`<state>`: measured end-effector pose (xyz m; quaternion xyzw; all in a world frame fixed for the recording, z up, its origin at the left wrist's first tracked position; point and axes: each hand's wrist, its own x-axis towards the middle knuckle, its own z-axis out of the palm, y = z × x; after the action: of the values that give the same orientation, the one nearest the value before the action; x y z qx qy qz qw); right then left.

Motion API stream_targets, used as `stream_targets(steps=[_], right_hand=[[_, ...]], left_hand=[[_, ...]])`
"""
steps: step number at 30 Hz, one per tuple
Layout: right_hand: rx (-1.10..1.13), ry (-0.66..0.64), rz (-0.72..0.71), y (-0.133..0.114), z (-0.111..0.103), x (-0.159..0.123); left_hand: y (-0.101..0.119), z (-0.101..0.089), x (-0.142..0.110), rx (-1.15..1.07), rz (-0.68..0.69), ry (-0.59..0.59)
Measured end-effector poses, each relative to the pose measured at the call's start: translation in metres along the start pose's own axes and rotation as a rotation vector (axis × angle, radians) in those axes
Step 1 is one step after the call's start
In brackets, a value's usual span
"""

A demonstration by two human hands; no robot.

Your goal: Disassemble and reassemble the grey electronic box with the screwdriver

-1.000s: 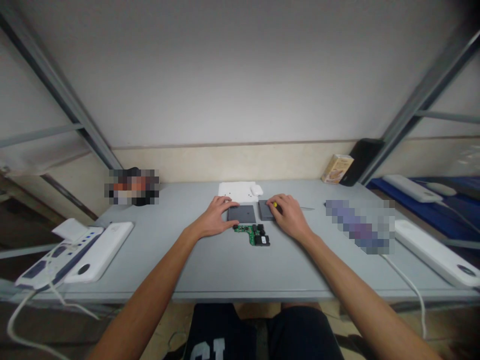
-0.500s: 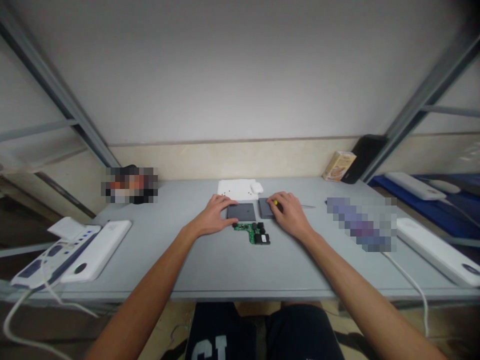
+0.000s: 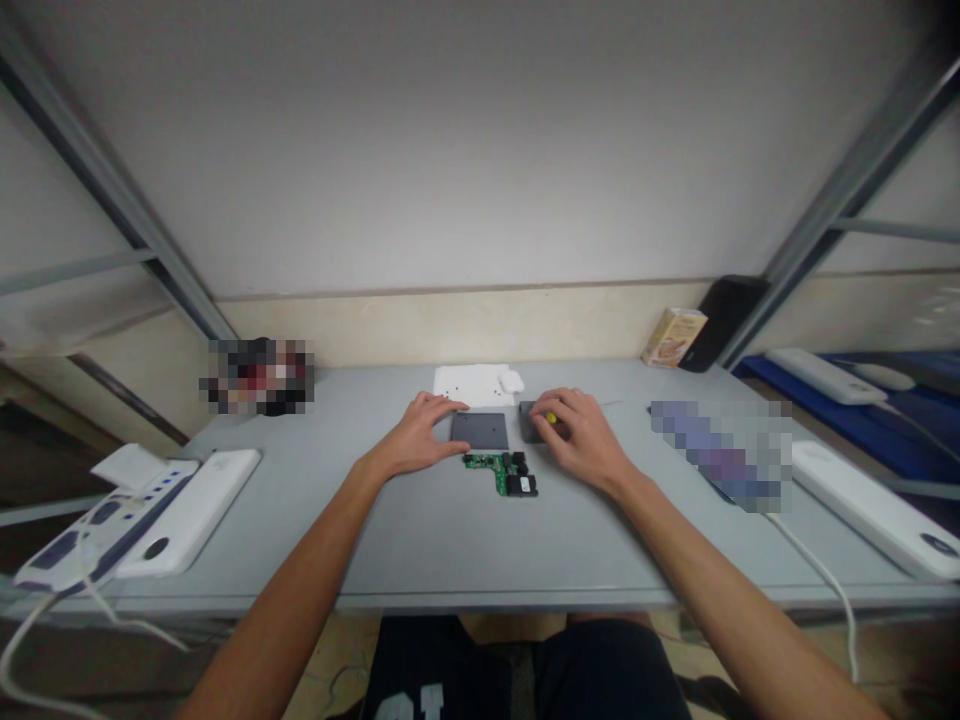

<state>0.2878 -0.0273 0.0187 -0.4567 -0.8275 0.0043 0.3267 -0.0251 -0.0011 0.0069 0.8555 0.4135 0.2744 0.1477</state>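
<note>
A flat dark grey rectangular panel (image 3: 481, 431) with small holes lies on the table. My left hand (image 3: 421, 432) holds its left edge between thumb and fingers. To the right is a second dark grey casing piece (image 3: 529, 425), which looks tilted up and is partly hidden by my right hand (image 3: 579, 432). The fingers of that hand are on this piece and also keep hold of a screwdriver (image 3: 552, 417). Its yellow end shows between the fingers, and its thin shaft points right. A green circuit board (image 3: 501, 470) with black connectors lies just in front of the panel.
Behind the panel lies a white sheet (image 3: 469, 383) with small dark screws and a white case (image 3: 511, 382) on it. White power strips (image 3: 191, 512) are at left, another white bar (image 3: 874, 510) at right. A yellow box (image 3: 675, 337) stands at the back right.
The right casing piece has gone from lying flat to tilted up in my right hand. My left hand stays on the panel. The view has shifted slightly.
</note>
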Motion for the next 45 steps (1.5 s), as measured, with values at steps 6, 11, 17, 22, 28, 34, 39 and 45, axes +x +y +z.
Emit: stream_targets(steps=[6, 11, 17, 22, 28, 34, 39, 45], right_hand=[[0.085, -0.388, -0.215, -0.035, -0.013, -0.016], [0.041, -0.431, -0.202, -0.041, -0.01, -0.025], [-0.004, -0.295, -0.166, -0.032, -0.009, -0.005], [-0.078, -0.264, -0.182, -0.022, 0.008, 0.021], [-0.069, -0.218, -0.217, -0.019, 0.026, 0.025], [-0.082, -0.171, -0.188, -0.021, 0.029, 0.021], [-0.069, -0.256, -0.22, -0.021, 0.025, 0.022], [-0.089, -0.316, -0.24, -0.025, 0.02, 0.021]], left_hand=[[-0.013, -0.012, -0.005, 0.002, -0.122, 0.033], [-0.013, -0.011, -0.007, -0.093, -0.194, -0.083], [-0.016, -0.011, -0.006, -0.162, -0.176, -0.127], [-0.017, -0.005, -0.004, -0.191, -0.175, -0.141], [-0.019, -0.003, -0.003, -0.225, -0.239, -0.115], [-0.017, -0.002, 0.0, -0.276, -0.217, -0.097], [-0.018, 0.003, -0.001, -0.28, -0.177, -0.061], [-0.017, 0.009, -0.002, -0.217, -0.163, -0.058]])
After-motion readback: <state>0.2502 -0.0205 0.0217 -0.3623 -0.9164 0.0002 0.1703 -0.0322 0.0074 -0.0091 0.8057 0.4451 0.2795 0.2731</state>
